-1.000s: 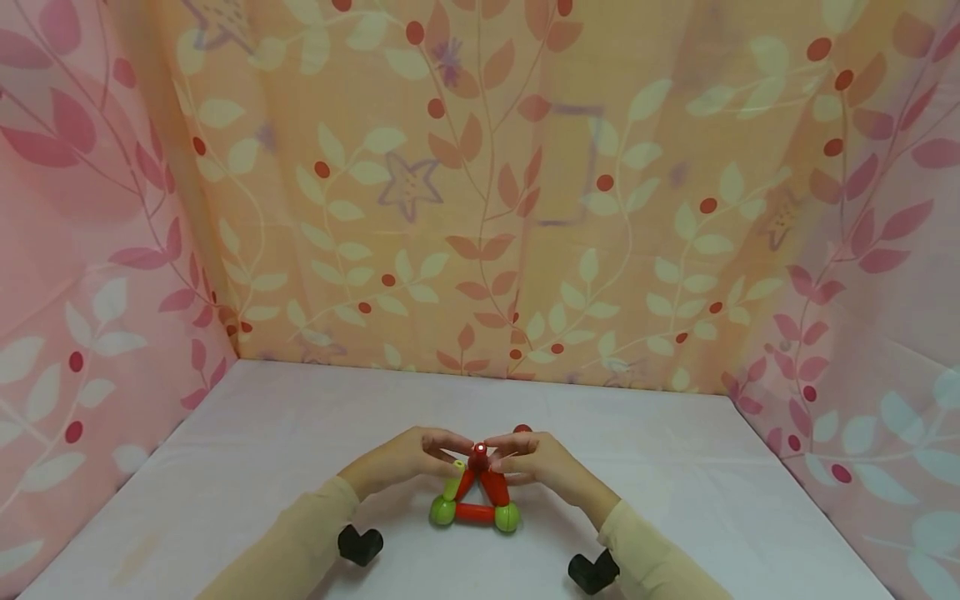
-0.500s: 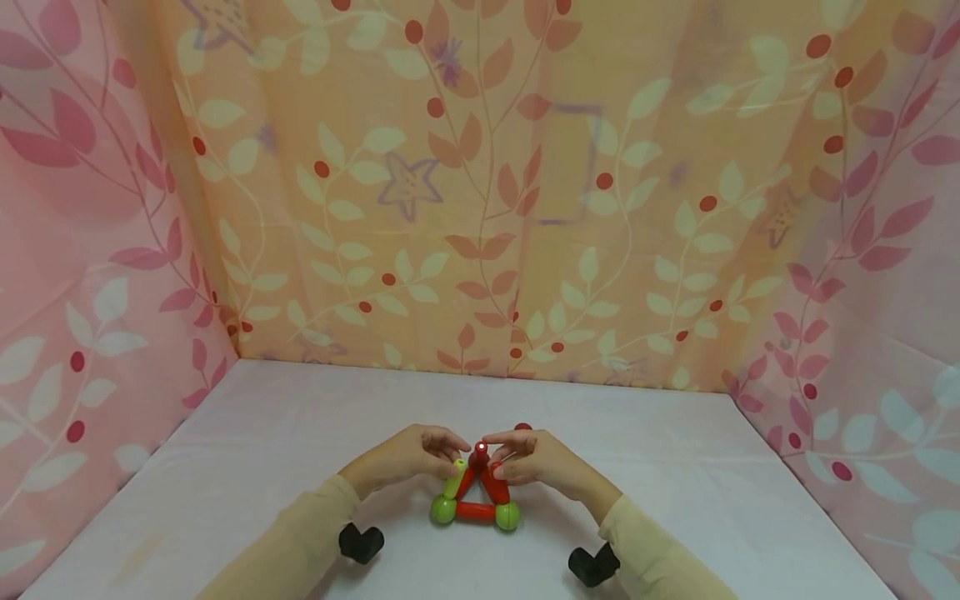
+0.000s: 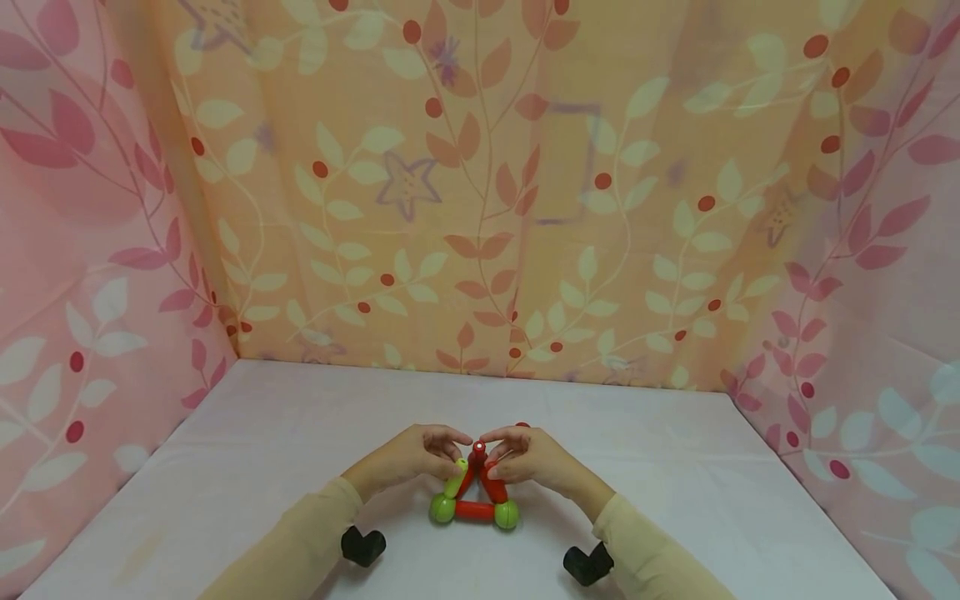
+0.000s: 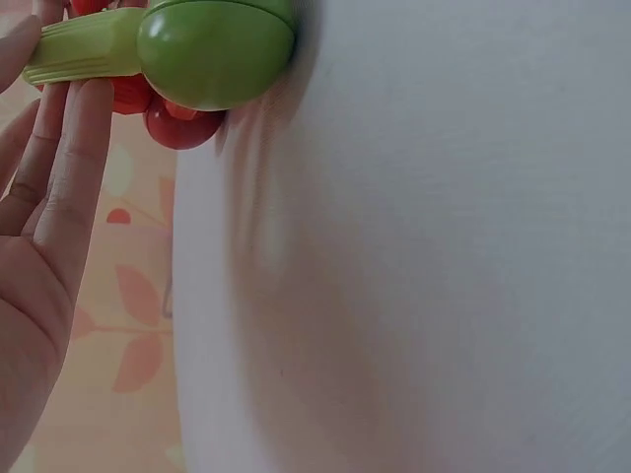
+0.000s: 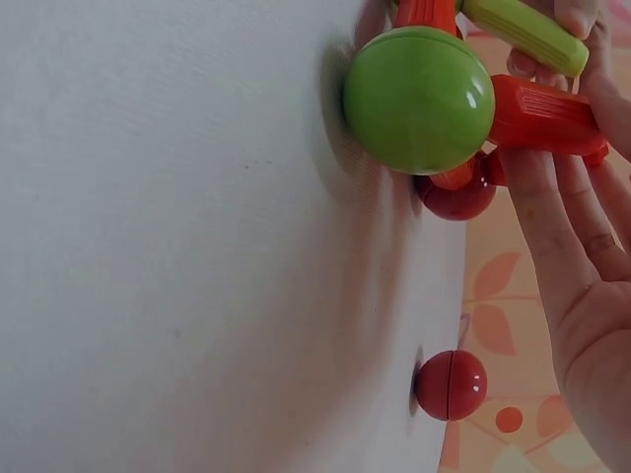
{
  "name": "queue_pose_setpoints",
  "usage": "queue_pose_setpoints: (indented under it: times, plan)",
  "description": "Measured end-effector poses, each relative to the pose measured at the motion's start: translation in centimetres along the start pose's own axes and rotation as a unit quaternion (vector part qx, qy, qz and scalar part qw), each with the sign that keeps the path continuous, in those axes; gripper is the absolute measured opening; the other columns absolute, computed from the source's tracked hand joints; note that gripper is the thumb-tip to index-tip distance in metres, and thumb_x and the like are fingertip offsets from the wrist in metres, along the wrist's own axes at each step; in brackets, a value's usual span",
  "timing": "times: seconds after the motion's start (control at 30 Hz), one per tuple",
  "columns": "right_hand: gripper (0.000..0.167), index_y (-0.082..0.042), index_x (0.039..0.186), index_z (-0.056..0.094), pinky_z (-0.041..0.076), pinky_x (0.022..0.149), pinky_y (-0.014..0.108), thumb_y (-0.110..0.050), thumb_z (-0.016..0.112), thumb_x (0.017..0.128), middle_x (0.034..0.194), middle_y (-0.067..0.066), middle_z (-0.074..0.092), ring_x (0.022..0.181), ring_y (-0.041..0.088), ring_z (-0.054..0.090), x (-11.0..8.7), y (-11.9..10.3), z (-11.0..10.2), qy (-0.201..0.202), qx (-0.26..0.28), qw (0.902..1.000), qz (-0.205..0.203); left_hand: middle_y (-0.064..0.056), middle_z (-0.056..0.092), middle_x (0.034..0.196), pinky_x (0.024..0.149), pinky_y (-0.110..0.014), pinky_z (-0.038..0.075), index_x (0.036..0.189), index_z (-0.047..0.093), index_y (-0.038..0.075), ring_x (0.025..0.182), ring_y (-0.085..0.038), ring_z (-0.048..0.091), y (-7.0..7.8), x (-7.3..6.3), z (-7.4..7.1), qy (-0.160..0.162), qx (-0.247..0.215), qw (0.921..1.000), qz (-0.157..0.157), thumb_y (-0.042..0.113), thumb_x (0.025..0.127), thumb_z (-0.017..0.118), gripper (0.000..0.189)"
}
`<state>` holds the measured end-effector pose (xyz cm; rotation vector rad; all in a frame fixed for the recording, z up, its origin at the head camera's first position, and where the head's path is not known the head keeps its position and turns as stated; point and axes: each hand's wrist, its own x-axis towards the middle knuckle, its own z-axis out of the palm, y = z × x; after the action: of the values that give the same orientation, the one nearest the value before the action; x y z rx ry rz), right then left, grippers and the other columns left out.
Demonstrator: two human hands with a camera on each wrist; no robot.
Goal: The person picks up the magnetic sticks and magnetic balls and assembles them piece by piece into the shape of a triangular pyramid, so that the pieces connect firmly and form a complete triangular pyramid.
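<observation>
A small frame of toy sticks and balls stands on the table. Along its front runs a red stick (image 3: 475, 510) between a left green ball (image 3: 442, 507) and a right green ball (image 5: 419, 101). My left hand (image 3: 422, 452) pinches an upright lime-green stick (image 4: 89, 47) rising from the left ball. On the other side my right hand (image 3: 534, 455) pinches an upright red stick (image 5: 542, 115) set on the right ball. Another red stick (image 3: 477, 454) stands at the back, between both hands' index fingertips. At the frame's rear base sits a red ball (image 4: 183, 126), hidden in the head view.
A loose red ball (image 5: 452, 384) lies on the white-covered table (image 3: 300, 417), behind my right hand in the head view. Black wrist mounts (image 3: 363, 546) hang by both sleeves. Leaf-patterned cloth (image 3: 487, 208) rises along the back and sides.
Both hands stay around the frame. My right thumb has come into plain sight on the upright red stick, and both index fingers arch above the sticks. The frame has stayed in place.
</observation>
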<state>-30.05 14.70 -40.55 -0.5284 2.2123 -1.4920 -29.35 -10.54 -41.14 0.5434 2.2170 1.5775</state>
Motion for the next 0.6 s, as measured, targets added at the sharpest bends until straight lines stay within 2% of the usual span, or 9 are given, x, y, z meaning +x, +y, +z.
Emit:
queue_pose_setpoints:
  times: [0.2, 0.33, 0.6]
  plan:
    - [0.051, -0.011, 0.135, 0.060, 0.060, 0.084, 0.035, -0.007, 0.075, 0.086, 0.101, 0.004, 0.069, 0.090, 0.016, 0.067, -0.31, -0.17, -0.03, -0.018, -0.011, 0.9998, 0.003, -0.002, 0.066, 0.099, 0.082, -0.028, 0.055, 0.136, 0.060, 0.010, 0.092, -0.016, 0.061, 0.08, -0.16, -0.08, -0.008, 0.011, 0.9999, 0.000, 0.015, 0.085, 0.076, 0.053]
    - [0.049, -0.010, 0.134, 0.061, 0.060, 0.084, 0.034, -0.008, 0.074, 0.087, 0.102, 0.005, 0.068, 0.090, 0.015, 0.067, -0.38, -0.04, -0.02, -0.023, -0.009, 0.9997, -0.001, -0.003, 0.066, 0.102, 0.082, -0.029, 0.055, 0.133, 0.064, 0.015, 0.094, -0.017, 0.060, 0.07, -0.16, -0.08, -0.012, 0.022, 0.9997, -0.005, 0.017, 0.086, 0.075, 0.048]
    - [0.046, -0.010, 0.131, 0.063, 0.060, 0.084, 0.034, -0.008, 0.075, 0.087, 0.102, 0.004, 0.068, 0.089, 0.015, 0.066, -0.36, -0.02, 0.02, -0.021, -0.008, 0.9997, 0.001, -0.004, 0.065, 0.104, 0.079, -0.030, 0.058, 0.130, 0.065, 0.014, 0.093, -0.017, 0.061, -0.10, -0.12, 0.06, -0.007, 0.019, 0.9998, -0.009, 0.017, 0.087, 0.074, 0.044]
